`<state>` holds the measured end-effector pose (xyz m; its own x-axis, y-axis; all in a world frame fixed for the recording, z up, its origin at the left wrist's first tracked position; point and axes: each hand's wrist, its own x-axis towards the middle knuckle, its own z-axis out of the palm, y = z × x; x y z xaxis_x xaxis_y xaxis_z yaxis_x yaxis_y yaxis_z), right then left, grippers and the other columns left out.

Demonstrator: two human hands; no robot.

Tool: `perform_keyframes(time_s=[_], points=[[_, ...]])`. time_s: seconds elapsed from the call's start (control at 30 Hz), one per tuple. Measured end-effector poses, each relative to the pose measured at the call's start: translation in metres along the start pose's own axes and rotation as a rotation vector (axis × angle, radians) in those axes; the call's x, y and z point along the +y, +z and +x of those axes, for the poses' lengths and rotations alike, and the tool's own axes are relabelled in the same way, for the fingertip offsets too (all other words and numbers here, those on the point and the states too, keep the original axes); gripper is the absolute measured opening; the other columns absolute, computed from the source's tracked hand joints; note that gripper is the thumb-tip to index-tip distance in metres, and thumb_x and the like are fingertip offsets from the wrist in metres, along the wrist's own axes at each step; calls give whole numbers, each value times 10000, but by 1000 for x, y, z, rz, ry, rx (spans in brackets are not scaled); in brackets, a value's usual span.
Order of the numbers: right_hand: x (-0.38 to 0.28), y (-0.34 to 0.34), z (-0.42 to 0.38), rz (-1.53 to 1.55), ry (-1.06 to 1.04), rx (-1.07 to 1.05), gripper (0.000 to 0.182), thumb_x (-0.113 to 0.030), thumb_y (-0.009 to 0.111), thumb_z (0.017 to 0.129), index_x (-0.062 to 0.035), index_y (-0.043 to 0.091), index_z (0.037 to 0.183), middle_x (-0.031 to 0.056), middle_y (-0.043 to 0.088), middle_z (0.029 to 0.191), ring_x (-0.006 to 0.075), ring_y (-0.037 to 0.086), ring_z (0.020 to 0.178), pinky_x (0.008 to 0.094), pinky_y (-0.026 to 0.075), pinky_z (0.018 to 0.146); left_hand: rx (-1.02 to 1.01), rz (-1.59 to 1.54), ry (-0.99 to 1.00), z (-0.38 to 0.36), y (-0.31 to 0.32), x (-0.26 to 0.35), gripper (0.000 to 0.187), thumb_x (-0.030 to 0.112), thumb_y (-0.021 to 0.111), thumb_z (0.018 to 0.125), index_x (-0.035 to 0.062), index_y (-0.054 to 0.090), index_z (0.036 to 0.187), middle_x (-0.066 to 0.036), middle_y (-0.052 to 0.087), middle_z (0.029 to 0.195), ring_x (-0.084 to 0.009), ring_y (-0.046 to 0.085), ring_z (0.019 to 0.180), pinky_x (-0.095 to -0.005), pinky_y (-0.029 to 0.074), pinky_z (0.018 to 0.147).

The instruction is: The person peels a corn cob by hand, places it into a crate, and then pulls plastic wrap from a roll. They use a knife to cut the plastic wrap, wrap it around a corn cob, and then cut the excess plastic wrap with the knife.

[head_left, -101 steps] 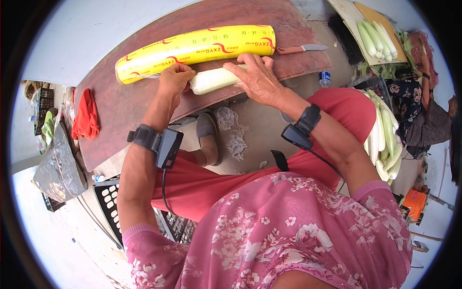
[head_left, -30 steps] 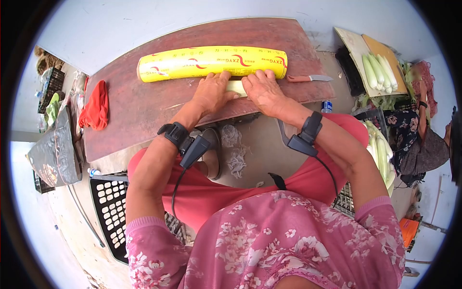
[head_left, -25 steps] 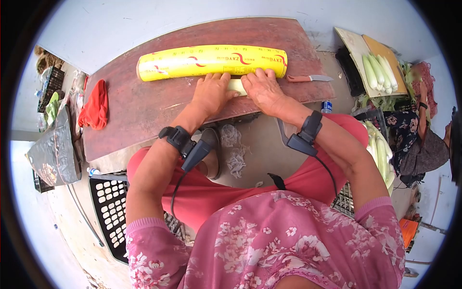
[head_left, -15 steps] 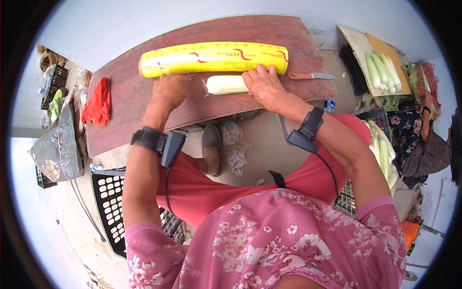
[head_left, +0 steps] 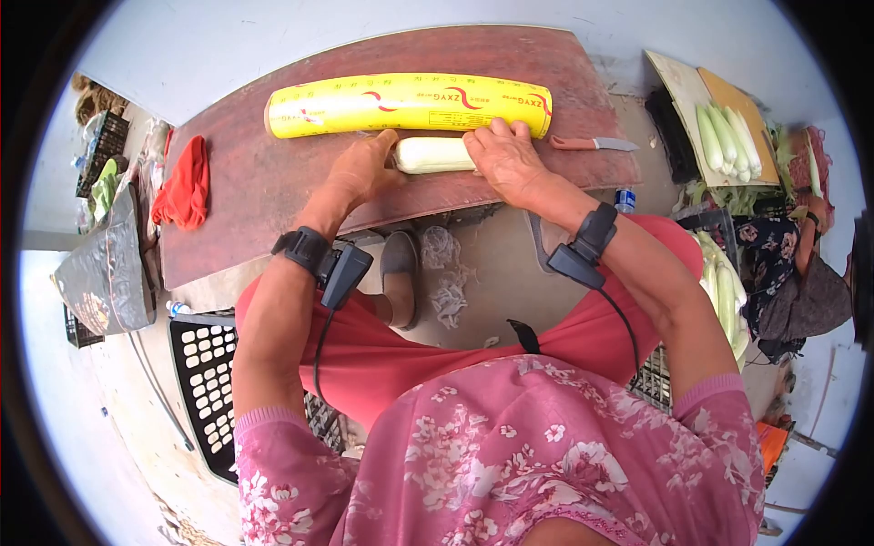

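Note:
A pale green-white, long vegetable point(head_left: 435, 155), shiny as if in clear film, lies across the table in front of the yellow printed roll of cling film point(head_left: 410, 106). Around its right end, my right hand point(head_left: 507, 161) is closed, its fingertips touching the lower edge of the roll. My left hand point(head_left: 364, 169) is at the other end, fingers curled against the tip of the vegetable. Just right of my right hand lies a knife point(head_left: 594, 144) with a reddish-brown handle, blade pointing right.
The reddish table point(head_left: 246, 223) carries a red cloth point(head_left: 185, 187) at its left. More pale vegetables point(head_left: 728, 141) lie on a board at right, and others point(head_left: 719, 291) fill a crate by my knee. Another person's arm point(head_left: 810, 232) shows at far right. A black crate point(head_left: 208, 382) stands lower left.
My left hand has moved right, from the bare table left of the vegetable to its left end. Loose film that stuck out there no longer shows. My right hand keeps its hold.

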<state>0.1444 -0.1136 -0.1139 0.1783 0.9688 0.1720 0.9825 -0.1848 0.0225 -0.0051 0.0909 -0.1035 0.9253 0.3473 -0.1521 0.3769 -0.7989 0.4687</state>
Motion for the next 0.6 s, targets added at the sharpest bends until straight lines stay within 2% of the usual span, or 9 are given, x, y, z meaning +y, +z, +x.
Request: perform_keyframes(time_s=[0.17, 0.27, 0.37, 0.57, 0.6], points=[[0, -1, -1, 10, 3, -8, 230, -64, 519, 839, -56, 581, 1061, 71, 593, 1033, 246, 508, 1036, 436, 349, 885, -18, 22, -7, 5, -5, -33, 205, 166, 581, 849, 108, 654, 1031, -190, 686, 975, -384, 640, 954, -443, 503, 824], [0, -1, 0, 2, -3, -2, 232, -65, 521, 838, -56, 579, 1062, 68, 591, 1034, 244, 507, 1035, 435, 349, 883, -23, 147, -117, 5, -12, -33, 237, 152, 578, 845, 88, 641, 1064, -195, 682, 1004, -379, 637, 961, -439, 501, 834], [0, 0, 0, -4, -8, -3, 237, -67, 525, 836, -57, 577, 1066, 66, 589, 1034, 243, 507, 1034, 434, 349, 881, 99, 50, -65, 0, -12, -21, 248, 96, 595, 815, 23, 599, 1052, -209, 657, 920, -391, 633, 862, -401, 505, 791], [1, -2, 1, -20, -16, -24, 258, -71, 535, 833, -54, 574, 1087, 63, 588, 1034, 243, 505, 1040, 434, 354, 872, 227, 9, 199, -11, -4, 23, 441, 111, 714, 768, 40, 537, 1165, -209, 564, 1094, -379, 595, 973, -420, 503, 826], [1, -2, 1, -18, -15, -27, 262, -74, 537, 834, -53, 577, 1091, 63, 588, 1034, 244, 504, 1041, 436, 355, 873, 314, 68, 317, -16, -1, 35, 456, 124, 713, 745, 13, 555, 1157, -191, 564, 1036, -362, 579, 1036, -445, 472, 887]])
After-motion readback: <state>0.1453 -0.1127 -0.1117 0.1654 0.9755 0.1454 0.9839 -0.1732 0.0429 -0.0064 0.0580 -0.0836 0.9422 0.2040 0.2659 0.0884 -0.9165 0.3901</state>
